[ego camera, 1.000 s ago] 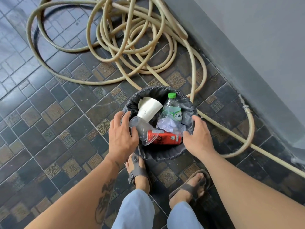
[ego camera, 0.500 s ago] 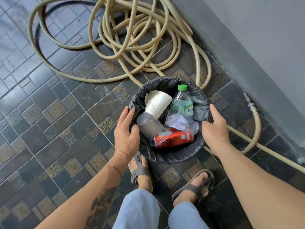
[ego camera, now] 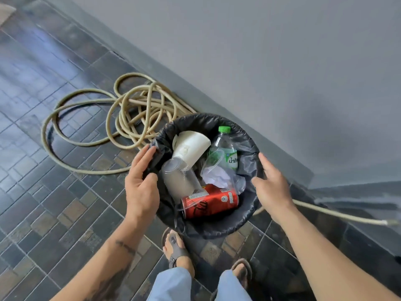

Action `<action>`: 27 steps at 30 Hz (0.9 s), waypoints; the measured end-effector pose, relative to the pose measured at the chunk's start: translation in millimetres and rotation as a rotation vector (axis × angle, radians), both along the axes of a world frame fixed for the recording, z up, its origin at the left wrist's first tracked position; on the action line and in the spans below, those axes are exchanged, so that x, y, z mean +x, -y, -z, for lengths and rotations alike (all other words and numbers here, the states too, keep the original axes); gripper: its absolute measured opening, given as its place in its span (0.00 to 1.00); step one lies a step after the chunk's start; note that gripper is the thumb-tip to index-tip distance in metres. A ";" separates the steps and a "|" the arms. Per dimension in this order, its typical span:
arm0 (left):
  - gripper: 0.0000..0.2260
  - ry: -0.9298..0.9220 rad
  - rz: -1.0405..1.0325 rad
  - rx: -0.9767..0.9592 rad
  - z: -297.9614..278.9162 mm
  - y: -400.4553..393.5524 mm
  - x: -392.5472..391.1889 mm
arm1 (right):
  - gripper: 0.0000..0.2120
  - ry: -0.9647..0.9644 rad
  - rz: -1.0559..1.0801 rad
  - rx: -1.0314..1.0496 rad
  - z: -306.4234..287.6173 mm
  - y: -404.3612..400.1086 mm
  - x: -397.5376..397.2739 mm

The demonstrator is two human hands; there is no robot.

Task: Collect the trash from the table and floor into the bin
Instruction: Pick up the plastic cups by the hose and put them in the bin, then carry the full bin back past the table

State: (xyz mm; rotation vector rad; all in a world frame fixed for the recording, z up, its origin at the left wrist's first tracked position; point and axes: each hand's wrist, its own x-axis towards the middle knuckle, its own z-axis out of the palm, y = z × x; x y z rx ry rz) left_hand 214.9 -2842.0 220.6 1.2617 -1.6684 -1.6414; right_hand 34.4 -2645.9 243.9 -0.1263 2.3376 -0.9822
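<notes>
The bin (ego camera: 249, 216), lined with a black bag, stands on the tiled floor (ego camera: 65, 203) by the grey wall (ego camera: 260, 61). Inside it lie a white paper cup (ego camera: 191, 146), a clear plastic cup (ego camera: 180, 177), a green-capped bottle (ego camera: 225, 148), crumpled wrap (ego camera: 219, 178) and a red can (ego camera: 210, 203). The left hand (ego camera: 141, 187) rests against the bin's left rim with straight fingers; the right hand (ego camera: 273, 185) flanks its right rim, spread and holding nothing. A coiled hose (ego camera: 121, 118) lies left of the bin.

Two bare forearms, no sleeves: the left hand (ego camera: 142, 187) leads to a forearm bearing dark tattoo markings (ego camera: 125, 247) at seven o'clock; the right hand (ego camera: 274, 187) and its forearm show none. Light blue trousers (ego camera: 173, 285) at six o'clock. Grey strapped sandals (ego camera: 176, 255) on both feet, toes bare.
</notes>
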 end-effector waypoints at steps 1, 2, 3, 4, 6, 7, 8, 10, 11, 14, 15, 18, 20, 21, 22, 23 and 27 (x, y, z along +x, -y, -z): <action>0.33 -0.042 0.008 0.044 -15.6 -2.1 -0.1 | 0.36 -0.010 -0.003 -0.021 -17.0 -1.7 1.4; 0.35 -0.053 0.018 0.073 -35.7 -7.6 2.3 | 0.36 -0.031 0.002 -0.050 -40.8 -8.6 3.3; 0.36 -0.071 0.029 0.071 -51.9 -12.6 5.9 | 0.35 -0.083 -0.006 -0.078 -62.6 -16.9 5.6; 0.37 -0.073 0.049 0.061 -73.0 -17.3 8.0 | 0.34 -0.140 -0.016 -0.086 -85.1 -25.1 8.5; 0.39 -0.065 0.112 0.024 -112.6 -28.5 7.7 | 0.33 -0.279 -0.011 -0.135 -122.8 -44.2 13.9; 0.39 -0.061 0.129 0.009 -131.2 -36.4 6.5 | 0.33 -0.336 0.001 -0.167 -139.3 -54.2 17.9; 0.40 -0.067 0.128 -0.001 -150.9 -47.4 6.8 | 0.33 -0.379 0.019 -0.195 -153.3 -65.2 22.9; 0.40 -0.095 0.134 -0.019 -180.8 -71.1 11.9 | 0.35 -0.430 0.065 -0.266 -179.7 -91.1 35.9; 0.40 -0.113 0.143 -0.025 -194.2 -83.3 14.9 | 0.36 -0.442 0.098 -0.313 -192.0 -105.7 42.4; 0.39 -0.142 0.168 -0.029 -237.4 -125.8 23.8 | 0.37 -0.443 0.162 -0.414 -230.2 -151.7 61.3; 0.39 -0.135 0.178 -0.042 -253.5 -141.5 25.7 | 0.38 -0.445 0.170 -0.423 -241.1 -167.6 67.6; 0.38 -0.075 0.205 -0.072 -298.1 -184.8 30.9 | 0.38 -0.467 0.186 -0.404 -268.9 -212.5 85.3; 0.37 -0.045 0.256 -0.099 -317.4 -208.0 35.1 | 0.39 -0.462 0.206 -0.384 -284.7 -239.5 97.9; 0.37 -0.028 0.294 -0.137 -325.3 -217.9 37.5 | 0.39 -0.459 0.223 -0.372 -291.0 -252.2 104.5; 0.36 -0.012 0.331 -0.166 -332.6 -227.4 39.8 | 0.39 -0.453 0.245 -0.364 -296.2 -264.2 111.6; 0.36 0.001 0.364 -0.185 -340.5 -236.5 41.2 | 0.39 -0.448 0.268 -0.360 -300.7 -275.2 119.1; 0.34 0.015 0.460 -0.276 -364.8 -266.5 40.1 | 0.39 -0.468 0.416 -0.362 -311.4 -311.1 148.2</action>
